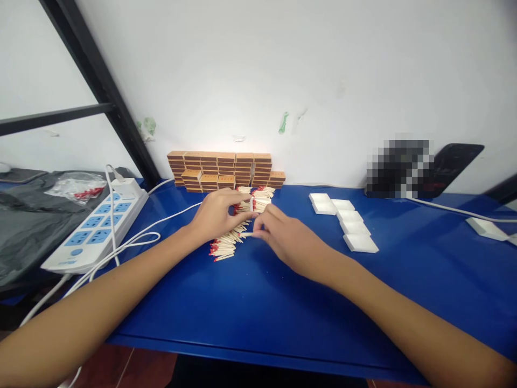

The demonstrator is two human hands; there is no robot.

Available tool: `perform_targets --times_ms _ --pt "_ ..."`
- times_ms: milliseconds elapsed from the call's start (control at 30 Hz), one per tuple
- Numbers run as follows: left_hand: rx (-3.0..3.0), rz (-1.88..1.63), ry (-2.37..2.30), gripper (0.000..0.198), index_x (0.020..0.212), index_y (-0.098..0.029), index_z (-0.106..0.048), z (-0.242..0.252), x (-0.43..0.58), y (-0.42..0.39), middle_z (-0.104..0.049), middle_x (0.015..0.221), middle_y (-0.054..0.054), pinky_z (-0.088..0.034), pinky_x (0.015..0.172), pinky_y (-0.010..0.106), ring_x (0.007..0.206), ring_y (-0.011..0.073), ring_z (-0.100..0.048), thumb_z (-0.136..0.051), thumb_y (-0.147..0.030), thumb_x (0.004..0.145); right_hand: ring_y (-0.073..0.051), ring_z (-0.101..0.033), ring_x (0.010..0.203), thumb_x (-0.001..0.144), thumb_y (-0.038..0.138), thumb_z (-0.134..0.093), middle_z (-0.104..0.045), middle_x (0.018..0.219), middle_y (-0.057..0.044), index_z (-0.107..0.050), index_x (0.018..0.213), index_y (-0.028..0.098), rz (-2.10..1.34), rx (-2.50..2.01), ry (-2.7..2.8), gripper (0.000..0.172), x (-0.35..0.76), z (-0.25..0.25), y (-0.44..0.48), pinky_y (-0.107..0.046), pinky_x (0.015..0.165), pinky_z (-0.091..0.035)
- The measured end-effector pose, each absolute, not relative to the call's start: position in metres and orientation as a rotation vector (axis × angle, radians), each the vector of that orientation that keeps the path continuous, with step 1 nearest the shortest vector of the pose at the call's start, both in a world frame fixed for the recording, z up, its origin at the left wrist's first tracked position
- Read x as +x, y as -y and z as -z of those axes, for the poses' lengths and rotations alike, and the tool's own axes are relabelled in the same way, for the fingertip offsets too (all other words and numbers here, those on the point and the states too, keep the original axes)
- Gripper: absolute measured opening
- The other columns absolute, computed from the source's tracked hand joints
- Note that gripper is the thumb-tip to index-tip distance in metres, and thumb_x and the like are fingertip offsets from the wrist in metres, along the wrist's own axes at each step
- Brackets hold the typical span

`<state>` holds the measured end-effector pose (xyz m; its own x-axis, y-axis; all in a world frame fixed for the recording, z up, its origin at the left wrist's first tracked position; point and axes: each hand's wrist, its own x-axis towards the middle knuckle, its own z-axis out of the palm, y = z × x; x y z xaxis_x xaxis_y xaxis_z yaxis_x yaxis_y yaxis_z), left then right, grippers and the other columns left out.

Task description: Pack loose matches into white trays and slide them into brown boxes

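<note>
My left hand [214,214] is closed, thumb and fingers gripping a small white matchbox tray [251,205] with red-tipped matches in it. Just to the right, my right hand [288,237] pinches a matchstick [246,234] between thumb and finger, low over the loose matches. That pile of matches [225,246] spreads under and in front of my left hand, red heads mostly to the left. More matches [264,191] lie behind the tray. My fingers hide part of the tray and the pile's middle.
Stacked brown matchboxes [224,167] stand against the wall. Several white trays [350,216] sit on the blue table [250,307] to the right. A white power strip [97,226] with cables lies left. A dark phone [460,164] leans at the back right.
</note>
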<state>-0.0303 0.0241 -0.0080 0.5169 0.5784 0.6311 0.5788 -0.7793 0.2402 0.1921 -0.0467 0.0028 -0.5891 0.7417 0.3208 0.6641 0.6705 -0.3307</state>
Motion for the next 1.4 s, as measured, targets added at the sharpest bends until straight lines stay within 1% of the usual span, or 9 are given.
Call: perform_targets --times_ms 133,233,333,633,800,900,1067,1233,1400 --pt "-2.736 1.176 0.965 0.039 0.110 -0.021 -0.078 0.007 -0.028 -0.022 -0.076 0.086 0.004 -0.051 0.073 0.031 0.078 0.0180 -0.069 -0.074 -0.054 0.090 -0.018 -0.057 0.082 0.105 0.026 -0.048 -0.058 0.100 -0.005 -0.056 0.097 0.021 -0.276 -1.109 2.174 0.013 0.211 -0.010 0.026 -0.032 0.073 -0.043" --pt "-2.740 1.235 0.913 0.044 0.111 -0.020 -0.077 0.006 -0.025 -0.019 -0.075 0.084 0.003 -0.050 0.071 0.029 0.074 0.0163 -0.068 -0.077 -0.057 0.086 -0.020 -0.057 0.084 0.104 0.027 -0.050 -0.058 0.098 -0.006 -0.057 0.095 0.021 -0.213 -1.171 2.086 0.012 0.222 -0.010 0.013 -0.034 0.075 -0.044" --pt "-2.749 1.253 0.867 0.043 0.111 -0.019 -0.077 0.005 -0.023 -0.017 -0.075 0.082 0.003 -0.051 0.071 0.028 0.074 0.0162 -0.068 -0.076 -0.055 0.087 -0.021 -0.058 0.084 0.103 0.026 -0.050 -0.059 0.100 -0.006 -0.057 0.095 0.021 -0.215 -1.221 2.093 0.011 0.224 -0.007 0.009 -0.035 0.077 -0.045" --pt "-2.764 1.248 0.843 0.044 0.111 -0.018 -0.077 0.004 -0.021 -0.017 -0.075 0.082 0.003 -0.050 0.071 0.028 0.075 0.0162 -0.068 -0.076 -0.055 0.087 -0.021 -0.061 0.087 0.101 0.024 -0.055 -0.059 0.103 -0.007 -0.059 0.100 0.021 -0.039 -1.197 2.130 0.005 0.217 -0.002 0.016 -0.034 0.074 -0.046" --pt "-2.745 1.245 0.936 0.044 0.111 -0.020 -0.077 0.007 -0.025 -0.020 -0.075 0.083 0.003 -0.051 0.073 0.030 0.076 0.0169 -0.068 -0.077 -0.056 0.087 -0.017 -0.056 0.076 0.101 0.021 -0.057 -0.059 0.096 -0.005 -0.063 0.100 0.019 0.016 -1.070 2.055 0.006 0.213 -0.005 0.023 -0.031 0.069 -0.043" --pt "-2.715 1.231 0.993 0.042 0.113 -0.019 -0.078 0.009 -0.027 -0.022 -0.077 0.089 0.006 -0.053 0.076 0.032 0.081 0.0195 -0.070 -0.075 -0.054 0.089 -0.015 -0.055 0.073 0.101 0.022 -0.058 -0.059 0.092 -0.003 -0.065 0.099 0.020 -0.100 -0.945 2.092 0.008 0.200 -0.001 0.037 -0.030 0.069 -0.044" --pt "-2.675 1.239 1.047 0.043 0.111 -0.019 -0.078 0.008 -0.028 -0.022 -0.078 0.094 0.008 -0.055 0.078 0.035 0.085 0.0217 -0.071 -0.076 -0.055 0.088 -0.014 -0.060 0.079 0.100 0.024 -0.064 -0.063 0.102 -0.003 -0.070 0.102 0.021 -0.402 -0.844 2.390 0.007 0.171 0.016 0.060 -0.029 0.072 -0.047" --pt "-2.674 1.235 1.058 0.043 0.112 -0.020 -0.078 0.007 -0.028 -0.020 -0.078 0.092 0.005 -0.054 0.077 0.034 0.084 0.0199 -0.070 -0.077 -0.055 0.087 -0.015 -0.060 0.081 0.100 0.023 -0.063 -0.063 0.102 -0.004 -0.070 0.102 0.019 -0.381 -0.831 2.472 0.008 0.159 0.025 0.064 -0.030 0.071 -0.046" --pt "-2.678 1.228 1.049 0.042 0.111 -0.020 -0.078 0.007 -0.027 -0.020 -0.077 0.092 0.005 -0.054 0.076 0.033 0.082 0.0197 -0.070 -0.077 -0.055 0.087 -0.016 -0.061 0.082 0.101 0.023 -0.063 -0.063 0.102 -0.004 -0.070 0.102 0.020 -0.387 -0.859 2.468 0.008 0.158 0.026 0.063 -0.030 0.073 -0.047"
